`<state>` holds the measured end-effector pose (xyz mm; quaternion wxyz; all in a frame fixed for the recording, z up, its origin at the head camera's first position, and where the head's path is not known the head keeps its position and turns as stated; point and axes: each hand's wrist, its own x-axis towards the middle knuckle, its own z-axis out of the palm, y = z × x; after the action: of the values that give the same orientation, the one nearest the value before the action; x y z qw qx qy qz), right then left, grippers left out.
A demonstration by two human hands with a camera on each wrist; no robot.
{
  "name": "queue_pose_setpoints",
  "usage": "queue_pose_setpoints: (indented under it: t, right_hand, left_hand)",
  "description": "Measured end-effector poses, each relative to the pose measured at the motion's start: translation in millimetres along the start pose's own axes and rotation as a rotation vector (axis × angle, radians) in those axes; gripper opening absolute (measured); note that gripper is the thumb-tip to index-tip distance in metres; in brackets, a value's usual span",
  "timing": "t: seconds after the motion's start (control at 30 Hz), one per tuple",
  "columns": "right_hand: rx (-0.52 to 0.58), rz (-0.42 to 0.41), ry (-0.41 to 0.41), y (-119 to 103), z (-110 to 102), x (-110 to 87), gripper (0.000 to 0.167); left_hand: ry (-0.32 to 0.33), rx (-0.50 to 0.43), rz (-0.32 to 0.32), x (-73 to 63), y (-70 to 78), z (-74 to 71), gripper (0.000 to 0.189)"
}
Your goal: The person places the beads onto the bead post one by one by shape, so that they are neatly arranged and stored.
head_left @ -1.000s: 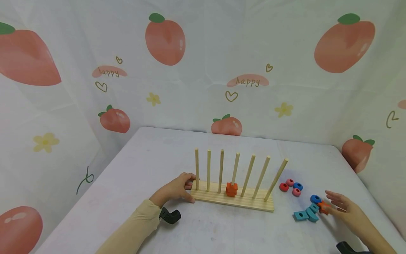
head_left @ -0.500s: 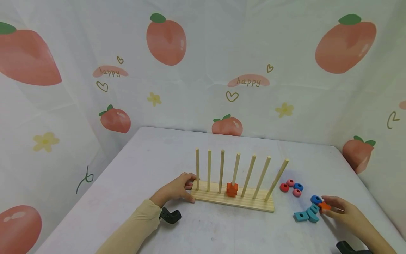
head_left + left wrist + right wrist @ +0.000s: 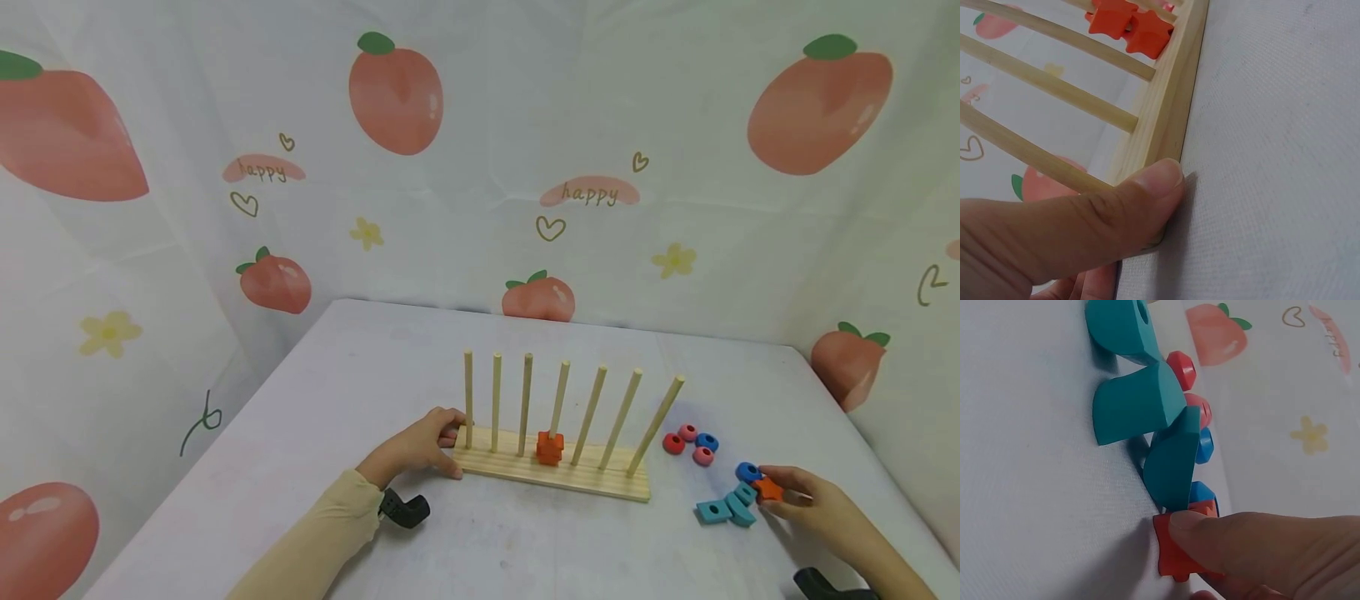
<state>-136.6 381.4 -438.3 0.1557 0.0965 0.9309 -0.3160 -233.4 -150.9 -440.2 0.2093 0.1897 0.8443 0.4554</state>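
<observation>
At the near edge the frame cuts off the beige sleeve (image 3: 315,533) and the black mount (image 3: 821,585) under the right wrist; another mount (image 3: 405,509) shows by the left cuff. The right hand (image 3: 813,504) pinches the star (image 3: 768,489) at the right of the table, thumb on the near side. The other fingers are mostly hidden behind it. The star is glossy orange-red with short blunt points; one star-shaped face is turned toward the head camera. Fingers cover part of it, and whether it touches the table is hard to tell.

Just left of it lie three smooth teal blocks (image 3: 713,512), curved on one side, the nearest with its hole facing up. A blue bead (image 3: 747,472) sits behind them, largely blocked from the right wrist camera.

The left hand (image 3: 412,446) grips the left end of the rack (image 3: 517,475), thumb along the front, fingertips out of sight behind. The rack is pale grained wood, its long axis running left to right, right end slightly nearer; seven round pegs point up. Red stars (image 3: 550,448) are stacked at the foot of the middle peg.

Beyond the blocks, four round beads (image 3: 702,456) cluster: red, pink and blue. Farthest hangs a creased white cloth (image 3: 465,217) printed with peaches.
</observation>
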Motion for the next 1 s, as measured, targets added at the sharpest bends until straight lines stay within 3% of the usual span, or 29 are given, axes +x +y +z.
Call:
queue_pose_setpoints:
  t: [0.43, 0.8, 1.0]
  right_hand:
    - [-0.041, -0.005, 0.027, 1, 0, -0.1, 0.065]
    - [-0.085, -0.142, 0.000, -20, -19, -11.5, 0.053]
    - [-0.094, -0.225, 0.123, -48, -28, -21.9, 0.051]
  left_hand:
    - [0.002, -0.002, -0.003, 0.3, 0.2, 0.5, 0.076]
    - [0.005, 0.004, -0.009, 1.3, -1.0, 0.9, 0.077]
    - [0.008, 0.019, -0.011, 0.2, 0.9, 0.8, 0.076]
